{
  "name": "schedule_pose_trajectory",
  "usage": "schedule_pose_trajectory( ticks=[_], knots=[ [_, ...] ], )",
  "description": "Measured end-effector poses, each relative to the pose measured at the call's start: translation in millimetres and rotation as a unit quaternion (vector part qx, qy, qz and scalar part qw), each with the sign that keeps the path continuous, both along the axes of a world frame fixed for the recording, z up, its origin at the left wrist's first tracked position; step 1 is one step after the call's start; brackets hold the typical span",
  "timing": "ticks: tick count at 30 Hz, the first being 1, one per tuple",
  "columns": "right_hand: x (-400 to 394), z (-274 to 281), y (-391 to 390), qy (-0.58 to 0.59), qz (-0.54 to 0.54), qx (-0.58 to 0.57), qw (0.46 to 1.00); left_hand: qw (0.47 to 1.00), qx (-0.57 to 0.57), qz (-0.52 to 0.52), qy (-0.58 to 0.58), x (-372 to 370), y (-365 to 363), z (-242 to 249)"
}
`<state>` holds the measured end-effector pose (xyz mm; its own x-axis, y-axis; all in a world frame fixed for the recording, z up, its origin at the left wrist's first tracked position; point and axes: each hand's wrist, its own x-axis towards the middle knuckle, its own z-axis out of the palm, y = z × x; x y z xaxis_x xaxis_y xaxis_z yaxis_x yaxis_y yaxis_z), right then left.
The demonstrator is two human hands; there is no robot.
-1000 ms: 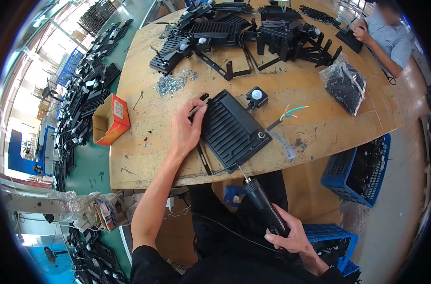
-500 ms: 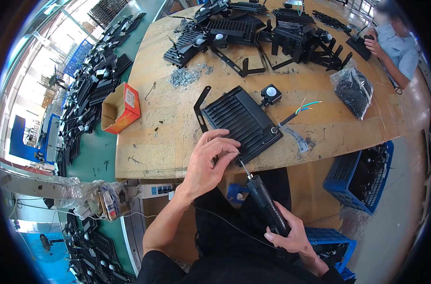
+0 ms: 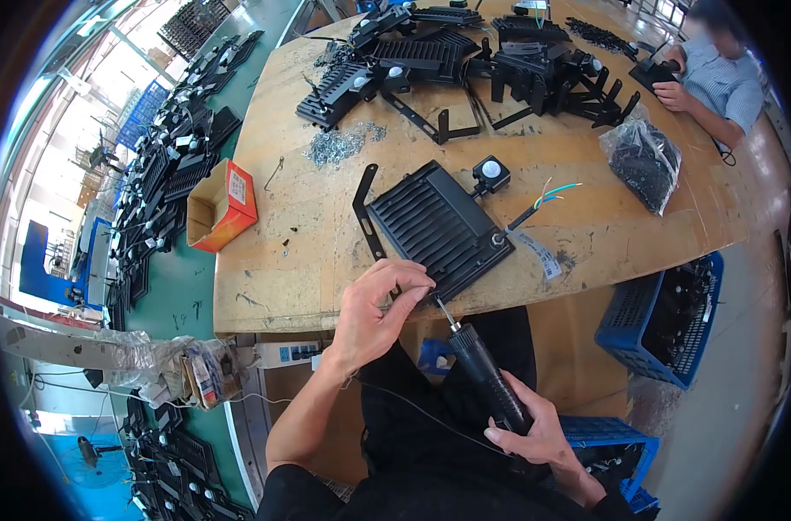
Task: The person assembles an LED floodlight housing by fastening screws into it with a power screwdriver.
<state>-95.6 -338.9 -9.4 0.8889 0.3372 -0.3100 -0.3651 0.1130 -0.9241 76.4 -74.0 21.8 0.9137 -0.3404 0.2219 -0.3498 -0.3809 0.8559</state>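
Observation:
A black finned floodlight point(image 3: 439, 226) lies on the table near its front edge. It carries a sensor with a white dome point(image 3: 491, 169) and a cable ending in bare-tipped coloured wires point(image 3: 547, 198). A black slotted bracket point(image 3: 366, 213) runs along its left side. At the light's near corner, my left hand point(image 3: 369, 308) is closed in a pinch; whatever sits between the fingertips is too small to make out. My right hand point(image 3: 534, 430) grips a black electric screwdriver point(image 3: 491, 373), its bit pointing up at that corner, close to the left fingertips.
An open orange box point(image 3: 226, 208) stands at left, with loose washers point(image 3: 339, 146) behind it. Floodlights and brackets point(image 3: 534, 74) are piled at the back. A bag of black screws point(image 3: 643, 165) lies right. Beyond sits a person point(image 3: 716, 82). Blue crates point(image 3: 625, 343) stand below.
My left fingers have drawn closer together and shifted slightly down and left at the light's corner. The screwdriver stays nearly where it was. The person at the right has lowered their hands slightly.

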Motion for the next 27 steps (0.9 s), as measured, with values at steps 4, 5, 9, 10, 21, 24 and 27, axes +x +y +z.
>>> schedule_pose_trajectory(
  ticks=[4,5,9,10,21,24,27],
  knots=[
    [2,0,1,-0.014,-0.004,-0.015,1.0,0.999,0.009,-0.022,-0.034,1,3,-1],
    [2,-1,1,-0.028,-0.009,-0.029,0.999,0.997,0.025,-0.028,-0.065,1,5,-1],
    [5,3,3,-0.021,-0.02,-0.036,0.999,0.997,0.038,-0.027,-0.066,1,8,-4],
    [5,0,2,-0.034,-0.012,-0.046,0.998,0.993,0.042,0.016,-0.11,3,9,-5],
    [4,-13,-1,-0.048,-0.026,-0.04,0.998,0.967,0.075,0.21,-0.12,122,31,-32],
    [-8,-9,-10,-0.002,-0.023,-0.036,0.999,0.959,0.141,0.183,-0.166,111,14,12],
    [-14,-11,-18,0.021,-0.057,-0.031,0.998,0.946,0.202,0.169,-0.191,117,-3,18]
  ],
)
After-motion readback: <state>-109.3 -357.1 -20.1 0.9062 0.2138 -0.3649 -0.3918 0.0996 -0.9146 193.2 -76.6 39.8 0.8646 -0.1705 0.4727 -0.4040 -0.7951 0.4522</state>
